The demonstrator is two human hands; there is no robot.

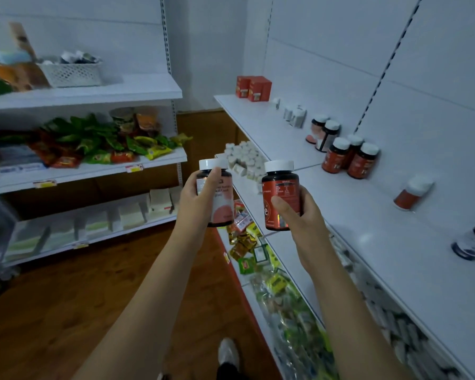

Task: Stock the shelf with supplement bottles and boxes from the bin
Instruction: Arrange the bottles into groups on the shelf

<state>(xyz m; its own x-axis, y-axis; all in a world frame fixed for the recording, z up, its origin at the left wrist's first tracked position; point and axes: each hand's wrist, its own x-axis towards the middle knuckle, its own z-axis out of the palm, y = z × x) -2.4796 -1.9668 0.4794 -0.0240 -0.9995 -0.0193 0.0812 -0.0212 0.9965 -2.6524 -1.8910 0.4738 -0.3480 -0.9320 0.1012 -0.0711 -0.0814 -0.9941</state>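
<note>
Holding a pink-labelled bottle (216, 194) upright, the left hand (196, 204) is wrapping its grip around it; the right hand (299, 215) is gripping a red-labelled bottle (280, 194), both near the white shelf (368, 215) at right.

There is just one camera, and it sits on the person's head. It looks forward and down, so both arms reach up from the bottom edge toward the middle. The left hand (200, 200) and right hand (299, 215) are close to it. The white shelf (381, 242) runs from 5 o'clock up to 12 o'clock. The wood floor (66, 297) lies far below at 7 o'clock. Edges bend because the lens is wide.
</note>
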